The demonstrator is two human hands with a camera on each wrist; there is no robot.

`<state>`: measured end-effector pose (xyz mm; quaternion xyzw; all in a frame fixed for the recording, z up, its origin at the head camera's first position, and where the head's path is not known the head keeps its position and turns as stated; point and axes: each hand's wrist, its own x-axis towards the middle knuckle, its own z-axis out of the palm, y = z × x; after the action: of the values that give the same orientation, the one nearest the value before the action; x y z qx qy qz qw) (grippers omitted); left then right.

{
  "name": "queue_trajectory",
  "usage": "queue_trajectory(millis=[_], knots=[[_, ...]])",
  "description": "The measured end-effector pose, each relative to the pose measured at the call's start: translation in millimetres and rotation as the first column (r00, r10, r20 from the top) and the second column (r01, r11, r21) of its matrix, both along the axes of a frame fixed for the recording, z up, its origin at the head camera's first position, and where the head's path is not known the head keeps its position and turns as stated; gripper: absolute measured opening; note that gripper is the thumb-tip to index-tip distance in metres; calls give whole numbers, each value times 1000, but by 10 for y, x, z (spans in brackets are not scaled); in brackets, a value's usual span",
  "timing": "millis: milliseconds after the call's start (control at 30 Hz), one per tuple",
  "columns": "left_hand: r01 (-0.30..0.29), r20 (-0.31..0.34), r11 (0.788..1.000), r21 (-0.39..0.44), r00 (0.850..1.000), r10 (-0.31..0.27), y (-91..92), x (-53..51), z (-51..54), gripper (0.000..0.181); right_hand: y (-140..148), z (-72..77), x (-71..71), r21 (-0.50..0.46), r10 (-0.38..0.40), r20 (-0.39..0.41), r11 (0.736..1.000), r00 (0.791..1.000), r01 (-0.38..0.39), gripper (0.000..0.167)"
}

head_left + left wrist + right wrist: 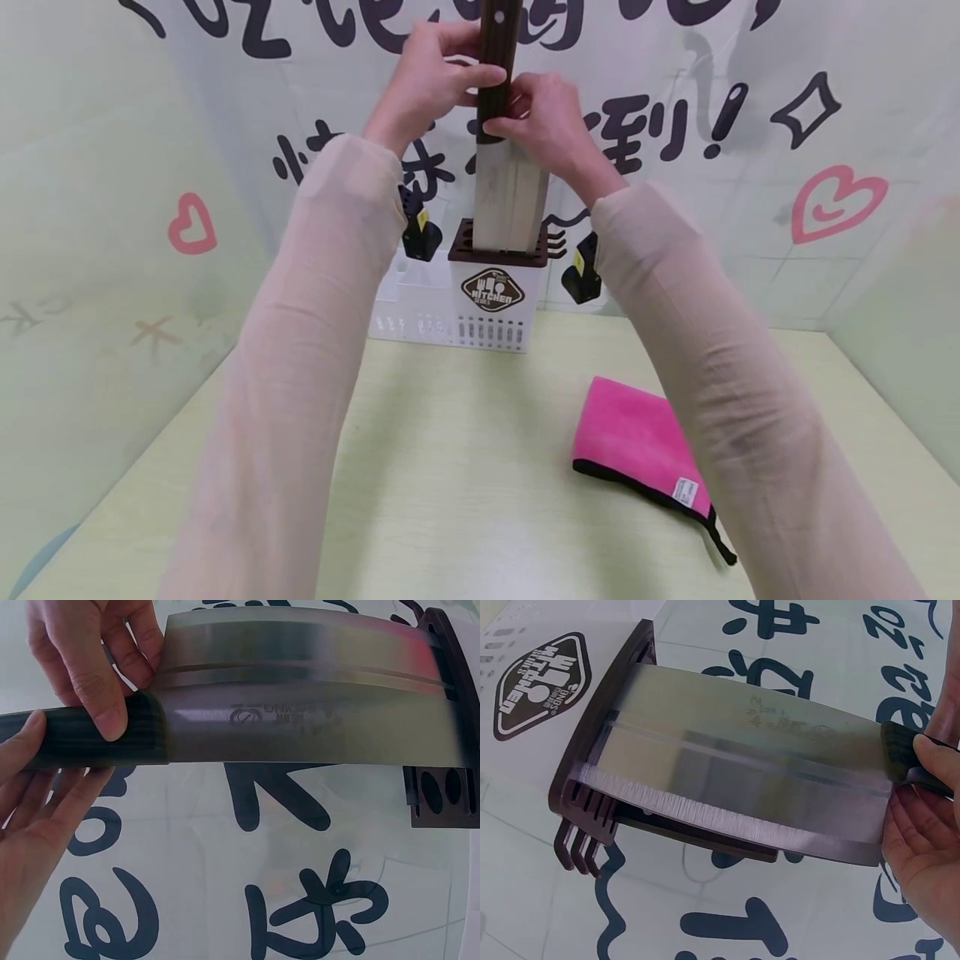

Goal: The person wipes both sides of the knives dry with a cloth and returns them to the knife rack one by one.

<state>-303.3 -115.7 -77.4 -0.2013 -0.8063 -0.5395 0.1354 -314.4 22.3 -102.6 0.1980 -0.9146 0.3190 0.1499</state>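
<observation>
A cleaver with a broad steel blade and a dark handle stands upright, handle up. My left hand grips the handle between thumb and fingers. Just below it, my right hand pinches the handle where it meets the blade, as the right wrist view of that hand also shows. The blade's lower end meets the brown slotted top of a white knife holder; how deep it sits in a slot I cannot tell.
A folded pink cloth with black edging lies on the pale table, near my right forearm. Small brown hooks stick out from the holder's right side. Behind it hangs a white backdrop with dark lettering.
</observation>
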Motion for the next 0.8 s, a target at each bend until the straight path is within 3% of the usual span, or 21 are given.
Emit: queue_trajectory(millis=[167,433,567,800], knots=[[-18,32,1000,1,999,18,-8,-71,-62,33,4,-80,-37,-22,14,39,1000,999,-13,36],[-1,95,998,61,995,-5,-20,-144,-179,33,13,-206,-90,-90,49,96,995,994,-40,34],[4,111,996,86,994,-14,-27,-173,-245,33,12,-263,-106,-122,54,100,992,994,-42,32],[17,127,998,55,992,-24,-56,-207,-362,34,8,-345,-132,-160,58,68,986,996,-47,30]])
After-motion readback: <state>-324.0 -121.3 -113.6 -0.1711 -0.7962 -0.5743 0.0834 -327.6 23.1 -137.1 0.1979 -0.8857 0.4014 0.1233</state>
